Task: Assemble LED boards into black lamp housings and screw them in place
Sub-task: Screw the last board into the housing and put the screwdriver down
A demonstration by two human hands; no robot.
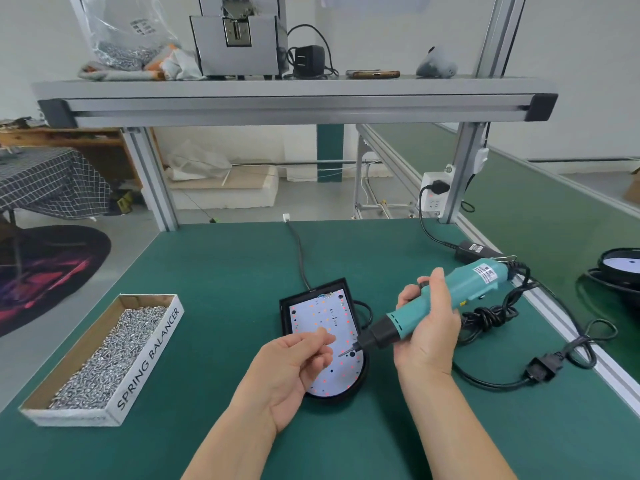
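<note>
A black lamp housing (313, 295) lies on the green table in front of me, with a white LED board (317, 315) dotted with red and orange LEDs seated inside it. My left hand (294, 365) hovers over the board's near half, palm up, thumb and fingertips pinched together on something small, probably a screw. My right hand (427, 329) grips a teal electric screwdriver (446, 299), held slanted, its bit tip (343, 353) pointing down-left just above the board beside my left fingers.
A cardboard tray (145, 365) marked SPRING BALANCER, full of silver screws, sits at the left. The screwdriver's coiled cable (491, 317) and plug (542, 368) lie at the right. More black housings (620, 271) sit on the conveyor at far right. A shelf (294, 98) spans overhead.
</note>
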